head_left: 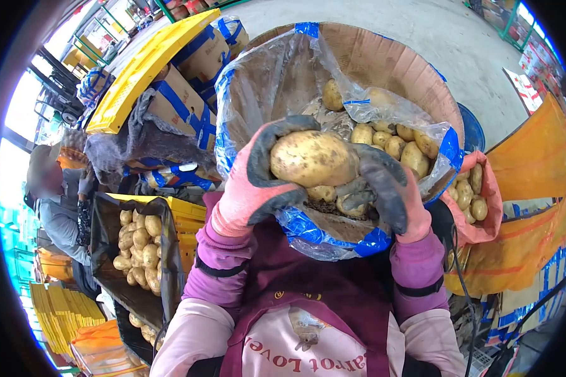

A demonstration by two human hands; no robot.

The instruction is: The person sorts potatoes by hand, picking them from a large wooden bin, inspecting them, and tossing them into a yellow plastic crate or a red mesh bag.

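A large yellowish potato with brown specks is held up in front of my chest, over the lined cardboard bin. My left hand, in a pink glove with a grey coated palm, wraps around its left end, thumb below and fingers over the top. At its right end my right hand, gloved alike, has curled fingers against it; part of those fingers is hidden. Below and beyond, more potatoes lie in the bin, inside a clear plastic liner fastened with blue tape.
A black-lined crate of potatoes stands on the left, and a pink sack of potatoes on the right. Taped cartons and a yellow panel rise at upper left. Another person is at far left. Orange mesh hangs right.
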